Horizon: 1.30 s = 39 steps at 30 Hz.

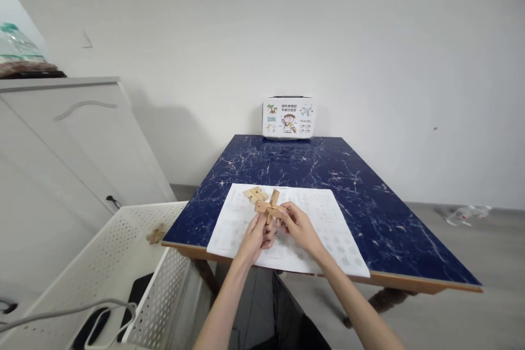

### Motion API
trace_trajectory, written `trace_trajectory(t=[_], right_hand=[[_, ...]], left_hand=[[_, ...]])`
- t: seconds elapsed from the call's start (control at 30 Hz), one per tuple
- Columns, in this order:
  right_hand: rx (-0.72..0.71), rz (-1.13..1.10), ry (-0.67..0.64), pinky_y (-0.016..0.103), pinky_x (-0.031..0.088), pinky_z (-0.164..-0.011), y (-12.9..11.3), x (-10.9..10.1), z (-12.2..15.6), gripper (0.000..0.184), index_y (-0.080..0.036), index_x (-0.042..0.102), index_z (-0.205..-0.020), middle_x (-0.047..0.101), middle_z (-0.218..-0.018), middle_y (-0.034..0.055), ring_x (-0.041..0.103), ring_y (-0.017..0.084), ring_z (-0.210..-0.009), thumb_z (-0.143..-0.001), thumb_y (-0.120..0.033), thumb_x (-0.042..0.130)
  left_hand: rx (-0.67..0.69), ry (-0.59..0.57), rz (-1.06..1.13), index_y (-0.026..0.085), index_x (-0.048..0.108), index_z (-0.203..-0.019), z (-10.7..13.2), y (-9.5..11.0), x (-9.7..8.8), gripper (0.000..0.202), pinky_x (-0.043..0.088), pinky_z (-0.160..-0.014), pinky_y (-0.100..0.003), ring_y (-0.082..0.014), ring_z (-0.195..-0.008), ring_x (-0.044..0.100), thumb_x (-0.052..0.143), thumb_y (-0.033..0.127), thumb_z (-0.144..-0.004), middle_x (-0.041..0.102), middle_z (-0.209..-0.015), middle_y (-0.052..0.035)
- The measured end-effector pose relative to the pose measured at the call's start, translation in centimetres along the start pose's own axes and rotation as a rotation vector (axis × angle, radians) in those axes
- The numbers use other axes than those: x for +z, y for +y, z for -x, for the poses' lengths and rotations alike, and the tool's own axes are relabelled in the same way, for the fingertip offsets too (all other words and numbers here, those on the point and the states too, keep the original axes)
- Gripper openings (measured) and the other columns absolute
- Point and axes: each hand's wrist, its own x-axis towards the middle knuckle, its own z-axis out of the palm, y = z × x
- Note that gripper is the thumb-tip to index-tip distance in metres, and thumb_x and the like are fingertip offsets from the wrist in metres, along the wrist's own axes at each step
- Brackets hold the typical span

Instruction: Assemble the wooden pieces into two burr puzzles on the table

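Between my hands is a wooden interlocking puzzle (274, 197), its flat pieces crossing one another above the printed sheet. My left hand (256, 234) is closed round its lower left side. My right hand (296, 223) pinches the piece that points right, with thumb and fingers bent. Just behind and to the left, another group of notched wooden pieces (256, 194) lies on the white printed sheet (324, 235). My fingers hide part of the puzzle's underside.
The sheet rests on a blue marbled table (369, 208). A white printed box (288, 118) stands at its far edge against the wall. At left, a white perforated basket (118, 240) holds a tan object and dark items, beside a white cabinet (74, 147).
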Motion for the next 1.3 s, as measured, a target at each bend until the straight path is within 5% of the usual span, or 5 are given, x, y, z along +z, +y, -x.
trace_trajectory(t=[0.3, 0.93, 1.07, 1.3], right_hand=[[0.011, -0.101, 0.023, 0.028, 0.035, -0.053, -0.7, 0.1, 0.5, 0.039, -0.021, 0.06, -0.094, 0.06, -0.069, -0.001, 0.044, 0.013, -0.053, -0.098, -0.06, 0.055], [0.1, -0.314, 0.197, 0.026, 0.037, -0.048, -1.8, 1.7, 0.3, 0.041, -0.022, 0.062, -0.092, 0.058, -0.07, -0.0009, 0.048, 0.013, -0.053, -0.092, -0.063, 0.063], [0.083, -0.282, 0.246, 0.025, 0.04, -0.05, -1.7, -0.1, 0.3, 0.039, -0.022, 0.061, -0.091, 0.062, -0.075, 0.0002, 0.052, 0.013, -0.058, -0.094, -0.06, 0.061], [0.102, -0.11, 0.48, 0.024, 0.042, -0.047, -0.1, -6.6, 0.6, 0.045, -0.018, 0.063, -0.095, 0.069, -0.083, 0.0057, 0.059, 0.014, -0.059, -0.089, -0.063, 0.065]], left_hand=[[-0.007, 0.0, -0.193, 0.022, 0.048, -0.094, 0.3, -0.7, 0.3, 0.059, 0.019, -0.035, -0.015, -0.0039, -0.043, 0.014, 0.054, 0.08, -0.085, 0.028, -0.063, 0.0109], [0.042, -0.045, -0.183, 0.021, 0.052, -0.095, 0.7, -0.7, 0.4, 0.051, 0.028, -0.037, -0.015, -0.0048, -0.044, 0.025, 0.054, 0.072, -0.091, 0.034, -0.067, 0.0086], [0.064, -0.024, -0.309, 0.02, 0.054, -0.091, 0.8, -0.8, 0.6, 0.051, 0.033, -0.036, -0.017, -0.0055, -0.043, 0.028, 0.052, 0.07, -0.092, 0.037, -0.066, 0.0078], [0.093, -0.017, -0.397, 0.018, 0.06, -0.09, 0.9, -0.8, 0.8, 0.043, 0.034, -0.035, -0.017, -0.0058, -0.041, 0.028, 0.055, 0.061, -0.093, 0.036, -0.062, 0.0082]])
